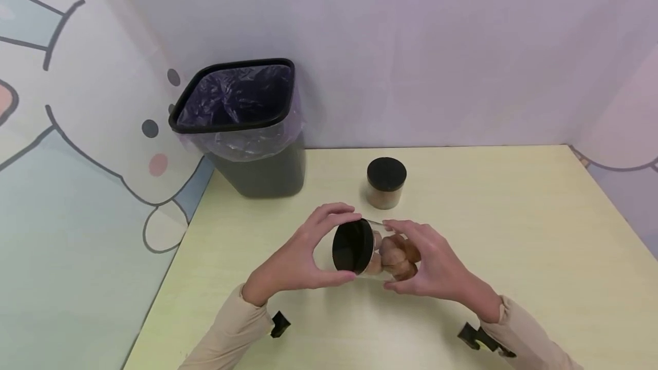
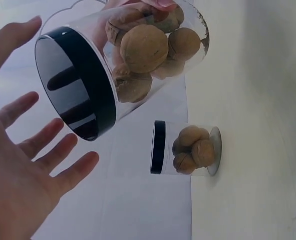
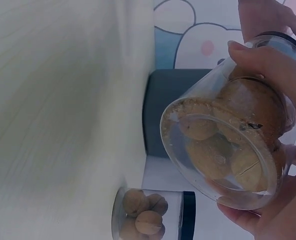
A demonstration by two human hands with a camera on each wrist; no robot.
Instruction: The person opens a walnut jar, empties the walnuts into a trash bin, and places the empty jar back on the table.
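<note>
A clear jar (image 1: 377, 227) with a black lid (image 1: 352, 247) is tipped on its side above the table, its lid facing left. Several walnuts (image 2: 143, 48) lie inside it. My right hand (image 1: 439, 264) grips the jar's body near the base, thumb on one side and fingers on the other. Around the lid spreads my left hand (image 1: 303, 250), its fingers extended and standing off the lid in the left wrist view. Behind the tilted jar, a second jar (image 1: 385, 184) of walnuts stands upright with its black lid on.
A grey bin (image 1: 262, 173) lined with a clear plastic bag stands at the table's back left. White curtain (image 1: 411, 44) hangs behind the pale wooden table (image 1: 514, 216), and a cartoon-printed cloth (image 1: 92, 130) hangs along the left.
</note>
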